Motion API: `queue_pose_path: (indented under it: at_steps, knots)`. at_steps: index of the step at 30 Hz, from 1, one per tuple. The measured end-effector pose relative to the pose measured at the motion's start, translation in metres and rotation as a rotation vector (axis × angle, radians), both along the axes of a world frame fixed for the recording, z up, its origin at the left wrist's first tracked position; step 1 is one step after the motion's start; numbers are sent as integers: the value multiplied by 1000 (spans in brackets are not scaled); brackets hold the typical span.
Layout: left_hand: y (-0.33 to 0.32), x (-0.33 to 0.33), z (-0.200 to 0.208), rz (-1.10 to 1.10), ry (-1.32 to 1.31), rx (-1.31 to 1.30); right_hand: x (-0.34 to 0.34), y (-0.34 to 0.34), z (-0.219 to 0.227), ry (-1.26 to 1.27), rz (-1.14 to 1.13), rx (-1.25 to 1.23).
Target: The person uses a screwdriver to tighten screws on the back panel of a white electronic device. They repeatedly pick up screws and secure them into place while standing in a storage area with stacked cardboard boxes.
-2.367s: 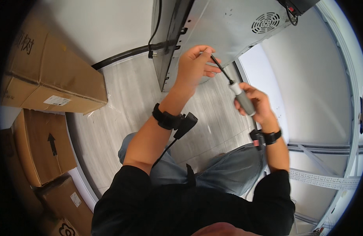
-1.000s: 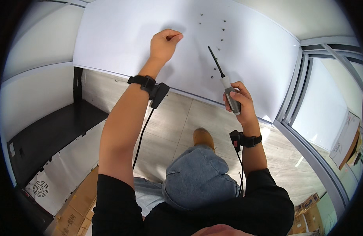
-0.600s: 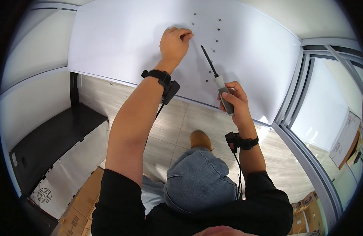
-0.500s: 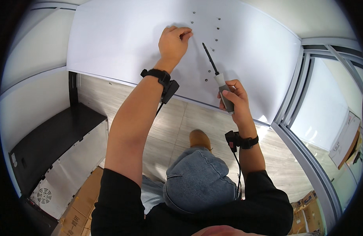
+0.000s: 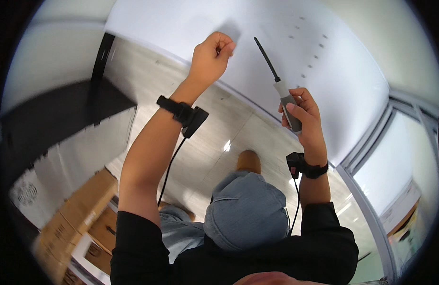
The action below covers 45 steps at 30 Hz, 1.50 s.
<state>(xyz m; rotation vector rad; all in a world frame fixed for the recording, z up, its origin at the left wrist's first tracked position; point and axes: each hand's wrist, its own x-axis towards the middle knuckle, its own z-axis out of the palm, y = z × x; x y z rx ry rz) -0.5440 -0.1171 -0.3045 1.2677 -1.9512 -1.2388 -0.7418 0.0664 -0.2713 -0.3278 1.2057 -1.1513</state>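
My right hand [image 5: 303, 114] is wrapped round the grey-and-white handle of a screwdriver [image 5: 278, 85]. Its dark shaft points up and away over the white tabletop [image 5: 181, 28], the tip apart from the small dark screws. My left hand [image 5: 213, 54] is over the table's near part, to the left of the screwdriver tip, with thumb and fingertips pinched together. Whatever may be between those fingertips is hidden. Several small dark screws [image 5: 316, 57] stand or lie in two loose rows on the tabletop, blurred, beyond my right hand.
A black-topped cabinet [image 5: 43, 123] with a pale side is at the left. Brown cardboard boxes [image 5: 72, 213] sit below it. Grey metal framing [image 5: 366, 199] runs along the right. Both my wrists wear black straps with small devices and cables.
The view has turned left, so table and screws appear farther right. My left hand has drawn back from the screws, still pinched. My right hand keeps its hold on the screwdriver.
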Motion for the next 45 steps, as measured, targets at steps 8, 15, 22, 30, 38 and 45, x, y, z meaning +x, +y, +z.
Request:
queue_pose_path:
  at_steps: [8,15,22,30,38,45]
  knots:
    - [70,219,141,274,-98,68,144,-80,140,246,573,-124]
    - [199,361,258,424,105,124,289,-14,277,534,935,-455]
    - [248,466,300,514,478,134,437,43,342,591,1022,-424]
    - [260,531,298,487,690,227,510,114,286,248,717,-368]
    - [268,566,256,496,521,302,571,161,207,-32,621,-279]
    - [267,572,255,573,506,257,594,159,201,-112,595,-292]
